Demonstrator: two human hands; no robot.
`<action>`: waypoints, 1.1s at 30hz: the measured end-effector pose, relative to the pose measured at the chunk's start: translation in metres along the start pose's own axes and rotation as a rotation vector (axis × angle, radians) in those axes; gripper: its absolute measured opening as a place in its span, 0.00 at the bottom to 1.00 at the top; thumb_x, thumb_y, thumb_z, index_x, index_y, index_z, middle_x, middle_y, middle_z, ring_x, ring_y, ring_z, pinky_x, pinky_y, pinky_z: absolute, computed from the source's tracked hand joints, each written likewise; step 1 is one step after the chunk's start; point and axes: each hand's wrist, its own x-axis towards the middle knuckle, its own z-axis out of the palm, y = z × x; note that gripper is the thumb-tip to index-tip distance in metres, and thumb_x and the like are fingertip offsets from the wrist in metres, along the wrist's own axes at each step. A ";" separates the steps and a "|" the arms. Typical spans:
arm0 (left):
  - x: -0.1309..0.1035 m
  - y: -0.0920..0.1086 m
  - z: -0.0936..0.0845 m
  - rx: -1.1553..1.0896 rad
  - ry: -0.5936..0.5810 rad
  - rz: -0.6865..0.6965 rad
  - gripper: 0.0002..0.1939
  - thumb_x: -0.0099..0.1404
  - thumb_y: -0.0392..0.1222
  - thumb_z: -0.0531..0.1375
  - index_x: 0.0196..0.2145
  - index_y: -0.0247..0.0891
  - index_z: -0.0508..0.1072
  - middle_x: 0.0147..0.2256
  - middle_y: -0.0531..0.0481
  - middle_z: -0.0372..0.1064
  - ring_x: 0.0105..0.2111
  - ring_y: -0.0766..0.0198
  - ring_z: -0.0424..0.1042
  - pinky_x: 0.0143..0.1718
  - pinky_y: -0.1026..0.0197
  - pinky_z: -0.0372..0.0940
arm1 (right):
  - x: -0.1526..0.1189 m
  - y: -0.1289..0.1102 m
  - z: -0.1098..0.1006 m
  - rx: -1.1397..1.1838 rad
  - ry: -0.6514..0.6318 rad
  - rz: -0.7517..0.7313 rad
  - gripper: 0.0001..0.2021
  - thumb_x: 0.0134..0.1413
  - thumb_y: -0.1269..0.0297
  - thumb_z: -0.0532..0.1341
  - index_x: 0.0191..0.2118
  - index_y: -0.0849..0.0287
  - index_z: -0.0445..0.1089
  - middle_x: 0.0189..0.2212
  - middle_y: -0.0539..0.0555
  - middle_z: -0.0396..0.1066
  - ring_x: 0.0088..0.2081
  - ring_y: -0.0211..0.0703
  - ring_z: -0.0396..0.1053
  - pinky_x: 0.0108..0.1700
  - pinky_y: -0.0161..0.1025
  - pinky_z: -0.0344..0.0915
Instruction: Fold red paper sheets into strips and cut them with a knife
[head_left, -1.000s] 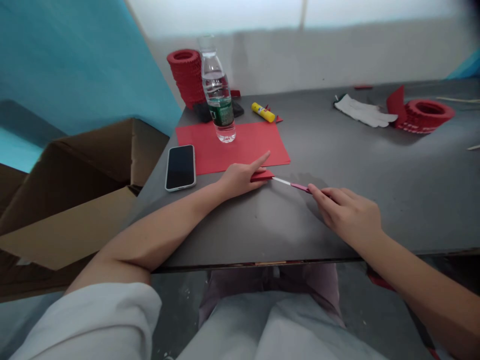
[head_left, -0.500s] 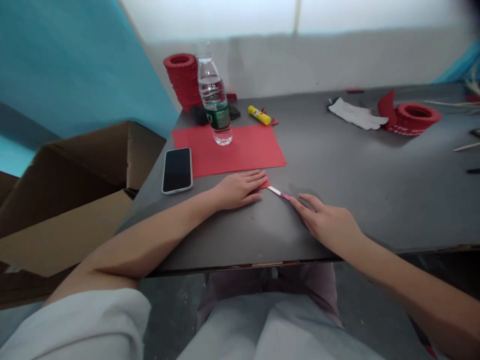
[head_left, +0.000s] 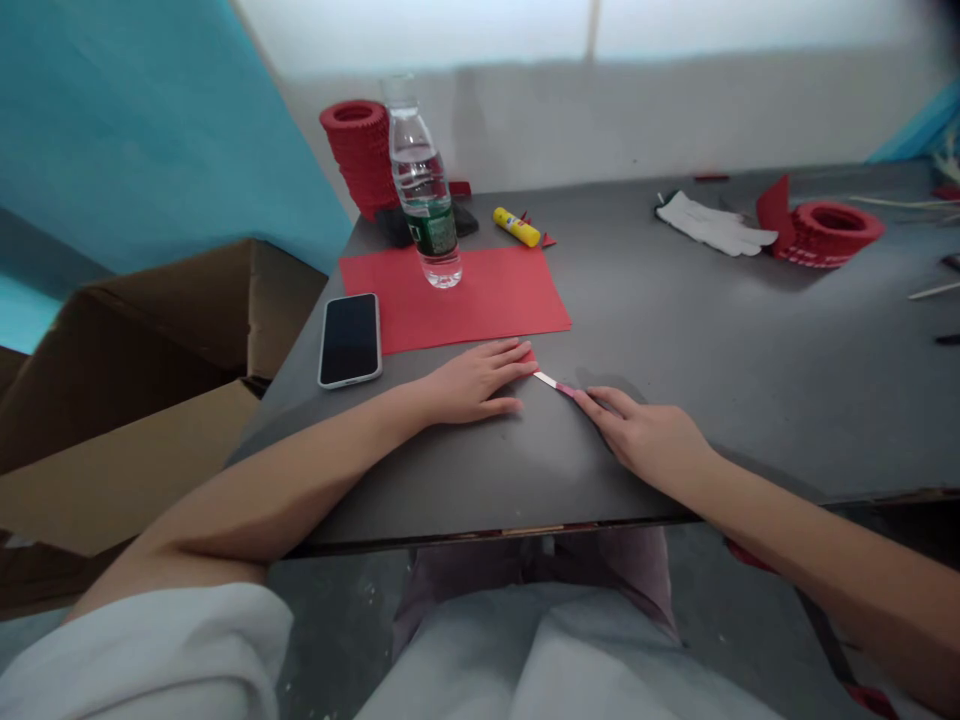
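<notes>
My left hand (head_left: 480, 382) lies flat on the grey table, fingers stretched out over a small red paper piece (head_left: 529, 362), most of it covered. From the right, my right hand (head_left: 652, 435) grips a slim knife (head_left: 564, 388) with a pink handle and a pale, narrow blade. The blade's tip meets the edge of the small red piece beside my left fingertips. Just beyond my left hand lie larger red paper sheets (head_left: 480, 300), with a clear water bottle (head_left: 431, 200) standing on them.
A phone (head_left: 350, 340) rests left of the sheets, near the table edge, with a cardboard box (head_left: 135, 440) beyond. Along the back are stacked red paper rings (head_left: 352, 155), a yellow glue stick (head_left: 516, 227), a white glove (head_left: 712, 225) and another red ring stack (head_left: 832, 232).
The camera view has shifted slightly. My right hand's fingers sit a little closer together on the knife, while my left hand stays flat on the small red piece.
</notes>
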 end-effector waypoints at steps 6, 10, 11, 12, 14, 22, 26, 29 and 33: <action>0.000 0.002 0.000 -0.055 -0.026 -0.014 0.34 0.66 0.60 0.51 0.62 0.35 0.55 0.64 0.37 0.43 0.65 0.55 0.40 0.64 0.51 0.40 | 0.003 0.006 -0.001 0.014 0.010 -0.031 0.27 0.56 0.74 0.49 0.62 0.55 0.55 0.53 0.55 0.66 0.24 0.33 0.66 0.20 0.36 0.53; 0.000 0.001 0.001 -0.066 -0.021 -0.002 0.36 0.65 0.61 0.51 0.62 0.34 0.54 0.64 0.37 0.43 0.65 0.55 0.40 0.64 0.52 0.40 | 0.006 0.008 0.001 0.025 0.016 -0.052 0.26 0.57 0.74 0.49 0.62 0.56 0.55 0.53 0.54 0.66 0.25 0.34 0.67 0.20 0.35 0.54; 0.000 0.001 0.001 -0.069 -0.019 0.002 0.36 0.65 0.61 0.51 0.62 0.34 0.54 0.64 0.37 0.43 0.65 0.56 0.40 0.64 0.53 0.40 | 0.007 0.008 0.002 0.031 0.018 -0.054 0.26 0.58 0.74 0.49 0.62 0.56 0.55 0.53 0.55 0.66 0.26 0.34 0.68 0.20 0.35 0.54; 0.000 0.000 0.002 -0.071 -0.016 0.007 0.36 0.65 0.61 0.50 0.62 0.34 0.54 0.64 0.38 0.43 0.65 0.56 0.40 0.64 0.53 0.39 | 0.009 0.008 0.002 0.037 0.019 -0.056 0.26 0.58 0.73 0.49 0.62 0.57 0.56 0.53 0.55 0.66 0.26 0.34 0.68 0.21 0.35 0.54; 0.000 -0.001 0.003 -0.068 -0.014 0.013 0.36 0.66 0.61 0.50 0.62 0.33 0.54 0.64 0.38 0.43 0.65 0.56 0.39 0.64 0.53 0.39 | 0.012 0.008 0.002 0.041 0.016 -0.055 0.25 0.58 0.73 0.48 0.61 0.57 0.57 0.54 0.56 0.66 0.27 0.34 0.69 0.21 0.34 0.54; -0.001 -0.001 0.003 -0.072 0.002 0.017 0.36 0.65 0.61 0.51 0.62 0.34 0.54 0.64 0.38 0.43 0.65 0.56 0.39 0.64 0.53 0.40 | 0.020 0.010 0.003 0.057 0.003 -0.061 0.25 0.59 0.73 0.48 0.62 0.58 0.56 0.54 0.58 0.65 0.27 0.35 0.69 0.21 0.34 0.55; -0.001 0.001 0.000 -0.094 -0.003 -0.002 0.36 0.64 0.60 0.53 0.62 0.34 0.55 0.64 0.37 0.42 0.65 0.54 0.41 0.63 0.52 0.42 | 0.015 0.011 0.005 0.067 0.024 -0.073 0.25 0.58 0.73 0.48 0.61 0.58 0.56 0.54 0.58 0.65 0.27 0.34 0.69 0.22 0.34 0.58; -0.002 0.002 -0.001 -0.114 -0.015 -0.019 0.37 0.62 0.61 0.56 0.61 0.35 0.56 0.64 0.37 0.42 0.65 0.53 0.41 0.63 0.51 0.44 | 0.010 0.012 0.005 0.068 0.040 -0.066 0.24 0.58 0.74 0.48 0.61 0.59 0.58 0.54 0.59 0.65 0.27 0.33 0.69 0.23 0.33 0.59; -0.002 0.002 -0.001 -0.126 -0.010 -0.010 0.39 0.60 0.63 0.56 0.61 0.36 0.56 0.64 0.37 0.41 0.65 0.52 0.41 0.63 0.50 0.44 | 0.010 0.012 0.002 0.072 0.017 -0.054 0.24 0.58 0.73 0.48 0.60 0.58 0.59 0.54 0.59 0.65 0.26 0.33 0.68 0.22 0.33 0.58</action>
